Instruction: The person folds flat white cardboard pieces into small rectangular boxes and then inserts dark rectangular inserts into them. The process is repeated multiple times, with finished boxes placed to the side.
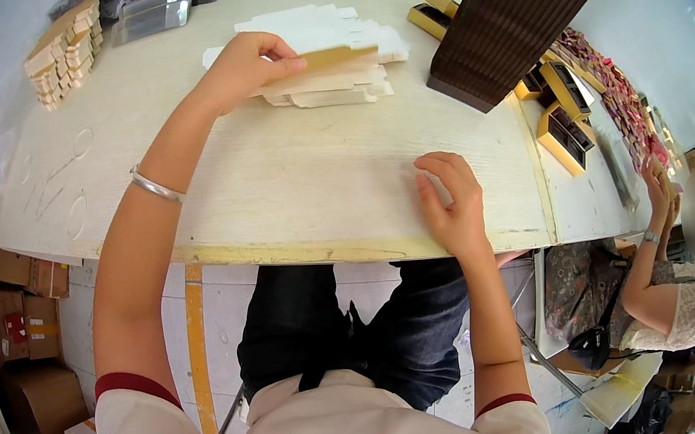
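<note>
My left hand (251, 69) pinches the edge of a flat, gold-faced folded box (339, 58) between thumb and fingers. Under and behind it lies a loose pile of white flat folded boxes (298, 24) on the pale table (288, 172). A silver bracelet circles my left wrist. Resting over the table's front edge, my right hand (456, 206) has its fingers loosely curved, thumb apart from them, and nothing between. Beyond it rises a tall stack of dark brown ridged trays (507, 21).
Gold boxes with dark inserts (566, 137) sit right of the trays. Cardboard pieces (67, 52) are stacked far left, beside clear plastic covers (150, 15). A co-worker (670, 296) sits at the right, near a heap of small reddish items (625, 102). Cartons (25, 324) fill a lower shelf.
</note>
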`<state>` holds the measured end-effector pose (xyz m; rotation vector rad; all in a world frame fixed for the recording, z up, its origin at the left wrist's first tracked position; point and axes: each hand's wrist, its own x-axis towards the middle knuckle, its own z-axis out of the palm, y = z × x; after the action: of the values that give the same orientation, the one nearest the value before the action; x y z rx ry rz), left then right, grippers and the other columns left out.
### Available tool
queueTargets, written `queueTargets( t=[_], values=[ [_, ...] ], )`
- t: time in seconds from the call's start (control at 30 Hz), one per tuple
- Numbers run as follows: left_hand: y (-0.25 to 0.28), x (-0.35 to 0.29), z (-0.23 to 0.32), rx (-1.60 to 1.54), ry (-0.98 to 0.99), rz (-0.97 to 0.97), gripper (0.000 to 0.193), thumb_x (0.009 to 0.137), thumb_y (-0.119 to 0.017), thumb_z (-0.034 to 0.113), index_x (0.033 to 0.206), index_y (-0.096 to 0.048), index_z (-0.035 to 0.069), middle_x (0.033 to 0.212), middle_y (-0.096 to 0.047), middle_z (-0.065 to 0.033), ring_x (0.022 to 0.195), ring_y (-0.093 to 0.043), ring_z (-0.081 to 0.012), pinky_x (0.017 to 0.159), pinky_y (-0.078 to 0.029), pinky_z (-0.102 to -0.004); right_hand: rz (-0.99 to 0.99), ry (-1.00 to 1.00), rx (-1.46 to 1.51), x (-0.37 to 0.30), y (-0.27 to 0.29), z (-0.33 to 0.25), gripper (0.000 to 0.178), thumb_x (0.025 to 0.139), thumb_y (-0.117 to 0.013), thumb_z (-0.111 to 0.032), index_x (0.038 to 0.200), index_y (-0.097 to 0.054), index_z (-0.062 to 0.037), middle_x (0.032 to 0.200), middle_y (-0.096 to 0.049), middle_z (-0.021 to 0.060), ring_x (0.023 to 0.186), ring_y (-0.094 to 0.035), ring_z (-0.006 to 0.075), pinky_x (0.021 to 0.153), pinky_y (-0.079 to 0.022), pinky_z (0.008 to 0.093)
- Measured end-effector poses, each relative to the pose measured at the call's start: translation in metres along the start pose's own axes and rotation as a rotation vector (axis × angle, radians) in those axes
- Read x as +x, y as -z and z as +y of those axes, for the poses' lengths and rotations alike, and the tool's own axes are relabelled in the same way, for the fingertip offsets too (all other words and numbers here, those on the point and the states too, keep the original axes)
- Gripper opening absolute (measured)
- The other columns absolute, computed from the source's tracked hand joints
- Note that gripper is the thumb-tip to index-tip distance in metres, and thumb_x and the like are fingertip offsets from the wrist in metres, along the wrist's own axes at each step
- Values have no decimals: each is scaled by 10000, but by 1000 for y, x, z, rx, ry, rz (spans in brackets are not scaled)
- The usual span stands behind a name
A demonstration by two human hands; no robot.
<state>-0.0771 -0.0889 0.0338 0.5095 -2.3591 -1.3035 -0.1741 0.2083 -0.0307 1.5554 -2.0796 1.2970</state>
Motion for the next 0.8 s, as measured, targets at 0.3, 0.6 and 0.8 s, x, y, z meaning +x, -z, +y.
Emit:
queueTargets(
  t=[0.3, 0.6, 0.8],
  values=[
    [-40, -105, 70, 759, -1058, 405, 202, 692, -696, 22, 888, -726, 65, 892, -694, -45, 689, -636, -204, 615, -534, -304, 428, 302, -131, -16, 21, 0, 441, 780, -666, -113, 1182, -537, 13, 1172, -562, 212, 981, -579, 359, 853, -471, 456],
    [-73, -165, 26, -56, -99, -197, 156, 802, -660, 64, 953, -624, 43, 908, -633, -112, 753, -628, -254, 663, -503, -338, -104, -25, -52, -51, -7, -58, 300, 736, -690, -42, 1020, -603, 0, 871, -596, 117, 743, -552, 302, 797, -407, 393],
    [-85, -173, 19, 697, -663, 42, 228, 701, -719, 115, 919, -657, 88, 1046, -552, -49, 917, -505, -246, 786, -424, -396, -191, 209, -204, -41, -11, -52, 333, 735, -706, -106, 1033, -609, 9, 1112, -545, 169, 942, -549, 297, 829, -437, 415]
  ],
)
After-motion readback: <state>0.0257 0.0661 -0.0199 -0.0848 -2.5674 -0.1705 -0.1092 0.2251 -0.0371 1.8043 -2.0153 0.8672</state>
